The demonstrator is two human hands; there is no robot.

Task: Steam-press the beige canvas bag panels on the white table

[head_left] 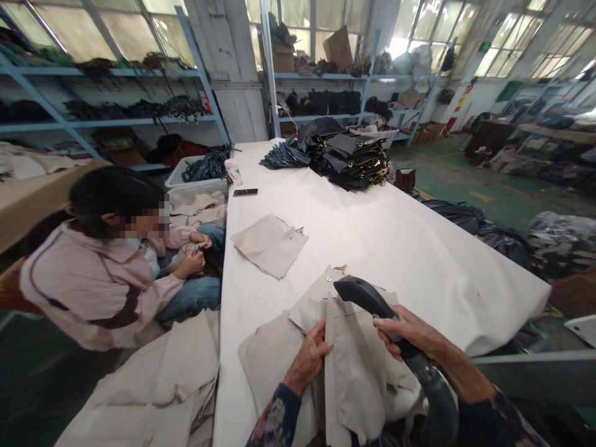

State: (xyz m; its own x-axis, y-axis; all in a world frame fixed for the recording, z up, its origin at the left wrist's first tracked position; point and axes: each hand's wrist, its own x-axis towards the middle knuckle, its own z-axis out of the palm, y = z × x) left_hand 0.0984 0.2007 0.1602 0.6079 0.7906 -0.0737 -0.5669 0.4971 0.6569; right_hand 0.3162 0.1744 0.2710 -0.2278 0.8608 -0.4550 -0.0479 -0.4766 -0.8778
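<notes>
My right hand [410, 332] is wrapped around the handle of a black nozzle [365, 295] with a thick dark hose [437, 397] running down behind it. Whether it is a steamer or a vacuum nozzle I cannot tell. The nozzle's head hovers over or rests on the beige fabric piece [358, 366] in front of me. My left hand [310, 357] pinches a long, narrow edge of that piece between thumb and fingers. At its upper end are a small eyelet and a gold metal clasp [341, 269]. More beige fabric [265, 354] lies beneath.
Farther up the white table [391, 242] lie a flat beige piece [272, 245], a phone [245, 192], a cup [233, 172] and a dark pile with gold hardware [344, 152]. A seated person [107, 273] works at the left, near stacked beige pieces [162, 379].
</notes>
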